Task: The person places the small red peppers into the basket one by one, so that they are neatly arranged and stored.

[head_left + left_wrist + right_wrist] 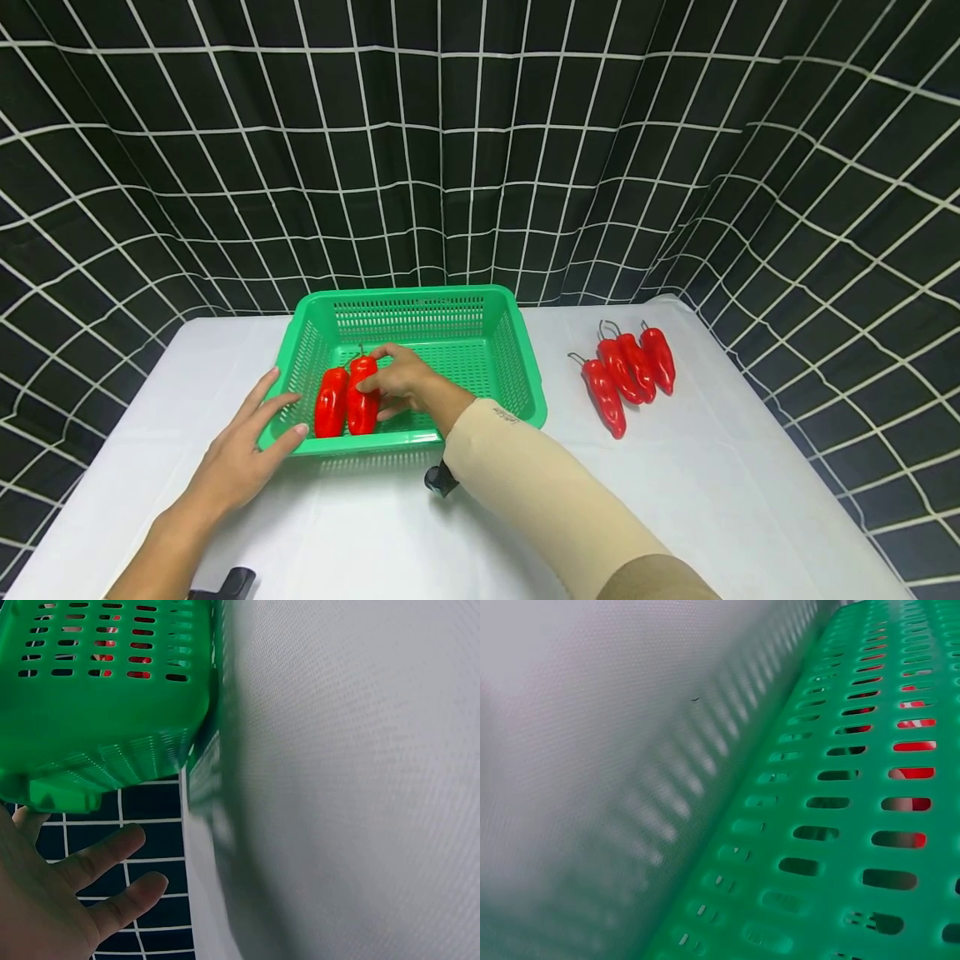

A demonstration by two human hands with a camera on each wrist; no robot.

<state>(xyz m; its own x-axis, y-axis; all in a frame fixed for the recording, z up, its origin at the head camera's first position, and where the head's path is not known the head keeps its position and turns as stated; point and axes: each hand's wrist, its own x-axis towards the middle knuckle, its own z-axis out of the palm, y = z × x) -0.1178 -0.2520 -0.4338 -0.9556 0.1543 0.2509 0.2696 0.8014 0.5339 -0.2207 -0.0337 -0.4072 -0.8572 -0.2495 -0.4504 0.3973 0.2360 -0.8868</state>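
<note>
A green plastic basket [420, 292] with slotted walls stands on the white table. Two red peppers lie side by side at its left end. My right hand [405, 379] reaches over the front rim and holds the right-hand pepper [363, 412] between thumb and fingers. The other pepper [330, 404] lies just to its left. My left hand [236, 458] is at the basket's front left corner, fingers spread, thumb at the rim. In the left wrist view the left hand [60, 900] shows below the basket wall [97, 712]. The right wrist view shows only basket wall [817, 817] and table, the right hand hidden.
Several more red peppers [636, 367] with curved stems lie on the white table [712, 467] to the right of the basket. A black curtain [465, 150] with a white grid surrounds the table at the back and sides.
</note>
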